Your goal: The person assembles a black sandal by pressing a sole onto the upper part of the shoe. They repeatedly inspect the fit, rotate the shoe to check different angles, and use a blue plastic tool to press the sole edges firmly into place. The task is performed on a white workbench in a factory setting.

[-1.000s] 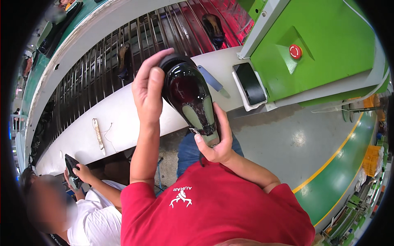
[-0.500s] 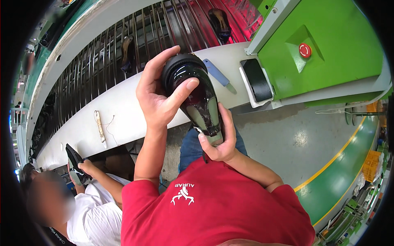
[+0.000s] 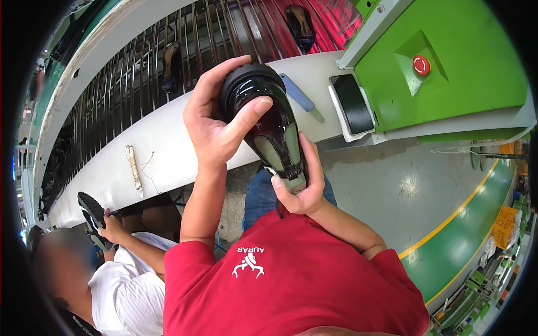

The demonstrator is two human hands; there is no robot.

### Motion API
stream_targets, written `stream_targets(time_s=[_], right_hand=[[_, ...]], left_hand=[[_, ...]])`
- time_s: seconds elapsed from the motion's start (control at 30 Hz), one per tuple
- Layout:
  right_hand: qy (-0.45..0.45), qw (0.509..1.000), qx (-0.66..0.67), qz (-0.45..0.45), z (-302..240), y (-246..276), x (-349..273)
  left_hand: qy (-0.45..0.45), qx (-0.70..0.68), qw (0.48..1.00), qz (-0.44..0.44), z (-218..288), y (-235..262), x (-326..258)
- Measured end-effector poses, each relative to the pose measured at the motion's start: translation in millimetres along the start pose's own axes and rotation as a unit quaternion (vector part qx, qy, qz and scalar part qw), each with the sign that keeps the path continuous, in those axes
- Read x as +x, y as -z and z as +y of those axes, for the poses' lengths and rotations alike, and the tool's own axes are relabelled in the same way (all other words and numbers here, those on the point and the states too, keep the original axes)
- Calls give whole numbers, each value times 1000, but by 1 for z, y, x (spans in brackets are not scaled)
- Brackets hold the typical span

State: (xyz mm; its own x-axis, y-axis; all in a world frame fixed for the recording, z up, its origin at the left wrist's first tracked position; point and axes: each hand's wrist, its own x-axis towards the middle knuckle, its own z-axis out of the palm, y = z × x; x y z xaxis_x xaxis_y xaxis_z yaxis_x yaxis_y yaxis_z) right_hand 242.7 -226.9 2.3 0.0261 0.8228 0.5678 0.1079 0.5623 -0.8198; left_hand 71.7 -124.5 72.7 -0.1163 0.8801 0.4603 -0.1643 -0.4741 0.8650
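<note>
Clasping the black shoe point(image 3: 273, 124) with left hand point(image 3: 212, 127) and right hand point(image 3: 305, 195), I've brought my left thumb point(image 3: 250, 116) over, firming the hold.

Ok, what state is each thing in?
Black shoe: held at both ends.
Left hand: gripping far end, thumb on top.
Right hand: gripping near end.
Blue-handled tool: lying on white ledge.
Pale stick: lying on the ledge.
Phone: face up, screen dark.
Red button: pressed or not, can't tell.
Co-worker's shoe: held, sole partly visible.
Far shoe: on metal bars.
</note>
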Motion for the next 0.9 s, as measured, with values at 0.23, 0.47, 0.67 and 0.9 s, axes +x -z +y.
stream_targets(time_s=[0.23, 0.47, 0.67, 0.9], right_hand=[[-5, 1000, 5, 3, 2, -1, -1], [4, 1000, -3, 3, 3, 1, -1], [12, 1000, 0, 4, 5, 1, -1], [8, 1000, -3, 4, 5, 0, -3]], left_hand=[[1, 1, 1000, -2, -1, 1, -2], [2, 2, 1000, -3, -1, 1, -3], [0, 3, 1000, -2, -1, 0, -6], [0, 3, 1000, -3, 0, 1, -7]])
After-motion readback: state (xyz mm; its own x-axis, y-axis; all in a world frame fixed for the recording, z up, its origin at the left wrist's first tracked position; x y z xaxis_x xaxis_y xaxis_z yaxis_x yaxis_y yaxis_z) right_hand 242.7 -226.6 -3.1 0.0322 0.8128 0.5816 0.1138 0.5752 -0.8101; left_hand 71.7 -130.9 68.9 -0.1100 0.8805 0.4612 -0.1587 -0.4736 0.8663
